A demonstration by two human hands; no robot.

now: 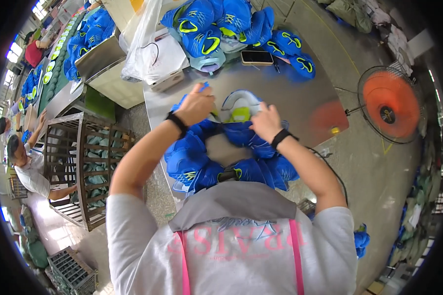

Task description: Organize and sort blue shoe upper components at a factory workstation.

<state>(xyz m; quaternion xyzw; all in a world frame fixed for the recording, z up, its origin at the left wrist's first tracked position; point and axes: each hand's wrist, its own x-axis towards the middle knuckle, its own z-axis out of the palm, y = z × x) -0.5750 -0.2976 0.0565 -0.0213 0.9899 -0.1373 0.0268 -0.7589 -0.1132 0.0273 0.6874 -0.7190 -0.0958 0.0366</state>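
My left hand and my right hand grip one blue shoe upper with a pale, lime-lined opening, held over a metal table. Both wrists carry black bands. Close under my arms lies a ring of blue uppers with lime marks. A second heap of the same blue uppers sits at the table's far end.
A black phone lies by the far heap. A clear plastic bag and white box stand at the table's left. A wooden crate rack stands left, an orange fan right. Other people work at far-left tables.
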